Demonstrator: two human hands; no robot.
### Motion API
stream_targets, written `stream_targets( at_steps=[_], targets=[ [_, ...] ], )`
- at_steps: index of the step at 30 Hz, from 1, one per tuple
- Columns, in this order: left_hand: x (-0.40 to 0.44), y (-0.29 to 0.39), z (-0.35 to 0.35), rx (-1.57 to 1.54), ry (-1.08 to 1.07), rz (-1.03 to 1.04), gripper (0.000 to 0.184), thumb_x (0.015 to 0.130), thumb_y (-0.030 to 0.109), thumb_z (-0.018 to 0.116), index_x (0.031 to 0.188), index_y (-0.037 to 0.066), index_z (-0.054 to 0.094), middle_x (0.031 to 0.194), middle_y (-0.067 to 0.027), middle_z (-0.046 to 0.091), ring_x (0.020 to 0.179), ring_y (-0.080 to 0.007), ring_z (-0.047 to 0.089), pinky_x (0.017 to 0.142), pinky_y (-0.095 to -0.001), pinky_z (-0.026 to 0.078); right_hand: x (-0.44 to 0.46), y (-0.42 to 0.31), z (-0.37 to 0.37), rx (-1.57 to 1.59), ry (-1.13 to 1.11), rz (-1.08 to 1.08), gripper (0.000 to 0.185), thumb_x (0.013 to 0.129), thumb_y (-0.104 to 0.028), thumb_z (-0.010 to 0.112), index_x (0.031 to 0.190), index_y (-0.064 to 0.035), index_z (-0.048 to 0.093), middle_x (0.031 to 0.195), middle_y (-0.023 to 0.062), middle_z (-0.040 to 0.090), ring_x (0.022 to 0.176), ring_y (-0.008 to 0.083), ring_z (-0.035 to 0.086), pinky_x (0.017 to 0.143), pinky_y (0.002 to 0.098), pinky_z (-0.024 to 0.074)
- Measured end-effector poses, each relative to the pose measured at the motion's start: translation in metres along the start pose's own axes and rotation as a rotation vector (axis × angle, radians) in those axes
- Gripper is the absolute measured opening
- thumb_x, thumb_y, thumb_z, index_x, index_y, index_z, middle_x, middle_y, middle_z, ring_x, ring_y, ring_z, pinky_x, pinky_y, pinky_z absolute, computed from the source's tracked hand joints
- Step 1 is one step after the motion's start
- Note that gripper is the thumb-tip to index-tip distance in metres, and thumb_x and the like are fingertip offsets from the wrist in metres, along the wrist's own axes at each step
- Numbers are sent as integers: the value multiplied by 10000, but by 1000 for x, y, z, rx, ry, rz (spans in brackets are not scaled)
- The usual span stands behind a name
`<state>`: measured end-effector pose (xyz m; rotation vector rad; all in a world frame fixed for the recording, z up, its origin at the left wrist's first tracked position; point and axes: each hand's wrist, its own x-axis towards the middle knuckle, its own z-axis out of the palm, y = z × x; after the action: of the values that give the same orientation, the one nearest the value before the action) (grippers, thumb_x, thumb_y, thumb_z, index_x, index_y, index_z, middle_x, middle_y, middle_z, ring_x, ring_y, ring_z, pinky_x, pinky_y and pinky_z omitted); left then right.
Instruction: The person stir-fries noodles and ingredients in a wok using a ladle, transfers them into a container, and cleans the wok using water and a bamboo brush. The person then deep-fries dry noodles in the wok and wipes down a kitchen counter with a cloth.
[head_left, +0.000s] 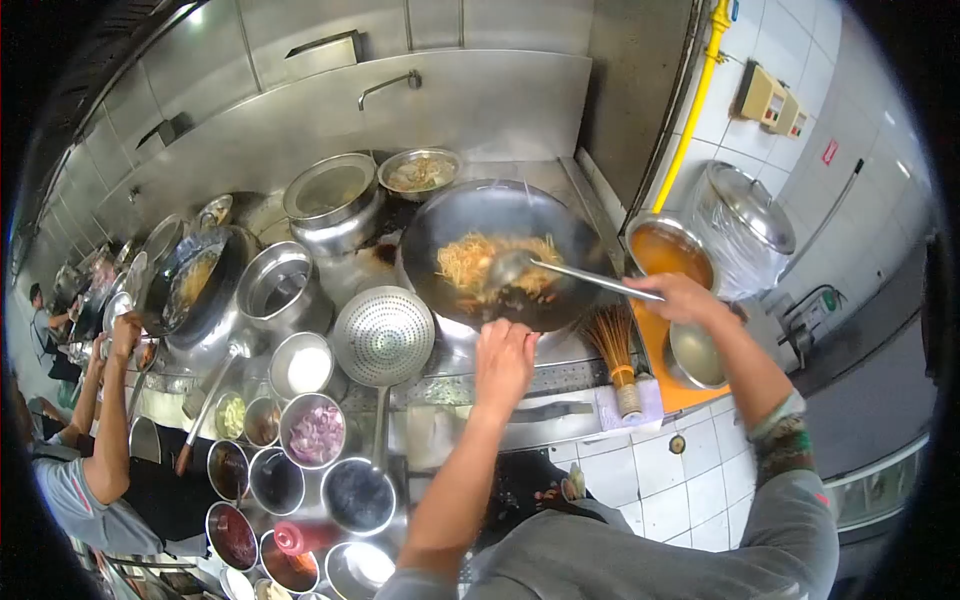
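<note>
Golden-brown noodles (468,262) in the round black wok (430,225), under a long-handled steel ladle (511,268)

Lie loosely heaped across the wok's bottom, against the ladle's bowl. Closed around the ladle's handle near its end: the right hand (682,299). Bent together at the wok's near rim: the fingers of the left hand (505,362); cannot tell whether pinching the rim, with the underside hidden. Just behind the wok, a shallow metal bowl of food (420,172). Beside it on the near left, a perforated steel strainer (385,335); to the right, a bundled brown whisk brush (611,345) and a metal pot of orange liquid (670,250). Farther left, a metal bowl of chopped purple onion (314,431), then a person in a grey shirt (92,500) at another dark wok (235,275).
</note>
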<state>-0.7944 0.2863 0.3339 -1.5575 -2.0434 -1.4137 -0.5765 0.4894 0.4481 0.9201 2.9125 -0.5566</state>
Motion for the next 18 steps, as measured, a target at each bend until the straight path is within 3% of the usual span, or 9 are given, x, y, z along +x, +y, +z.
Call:
stream_targets(
  at_steps=[2,5,7,9,13,15,16,18],
  targets=[
    [-32,-18,13,33,-27,-19,101,747,109,702,803,62,633,822,-110,543,843,-319,524,729,-434,426,13,-4,20,-126,107,168,555,822,-100,547,1325,-329,494,1049,190,628,972,363,602,872,440,463],
    [-81,-12,-7,-24,-47,-23,79,748,104,694,772,61,631,802,-121,543,821,-337,525,732,-445,428,-12,-4,14,-299,182,118,565,827,-97,535,1333,-342,478,1013,182,631,950,357,608,858,444,469],
    [-64,7,-24,-84,-27,-16,78,755,98,682,757,58,615,813,-133,545,822,-345,518,719,-456,420,-31,11,-4,-301,153,93,549,814,-88,566,1311,-315,515,1077,184,622,955,365,607,857,405,485],
    [-22,10,-25,-31,-17,1,82,760,88,673,745,52,601,818,-137,547,828,-345,510,708,-455,412,-50,10,-34,114,-19,131,539,794,-72,602,1301,-245,544,1165,144,619,978,294,632,870,354,488],
    [-6,-1,-20,-76,-53,-47,80,770,77,665,796,42,599,826,-127,538,846,-342,498,712,-442,406,-48,32,-65,188,-159,73,541,772,-59,631,1297,-161,551,1214,90,618,1003,187,612,885,313,471],
    [9,18,-24,-68,-37,-14,80,770,77,668,790,42,599,821,-128,537,841,-345,497,712,-443,407,-45,39,-61,422,-313,147,545,777,-70,627,1310,-117,526,1159,48,647,1000,104,568,887,298,462],
    [7,29,-24,-74,-37,2,80,769,78,670,785,41,600,817,-129,537,835,-347,497,713,-445,407,-34,23,-60,221,-328,142,542,779,-79,618,1312,-120,525,1164,79,646,986,132,596,880,294,463],
    [6,9,4,-48,-28,-33,91,763,88,680,787,48,603,824,-129,539,838,-352,497,713,-444,407,-4,47,-22,221,-226,24,547,787,-82,608,1320,-170,521,1156,92,642,968,178,612,875,318,472]
  ],
)
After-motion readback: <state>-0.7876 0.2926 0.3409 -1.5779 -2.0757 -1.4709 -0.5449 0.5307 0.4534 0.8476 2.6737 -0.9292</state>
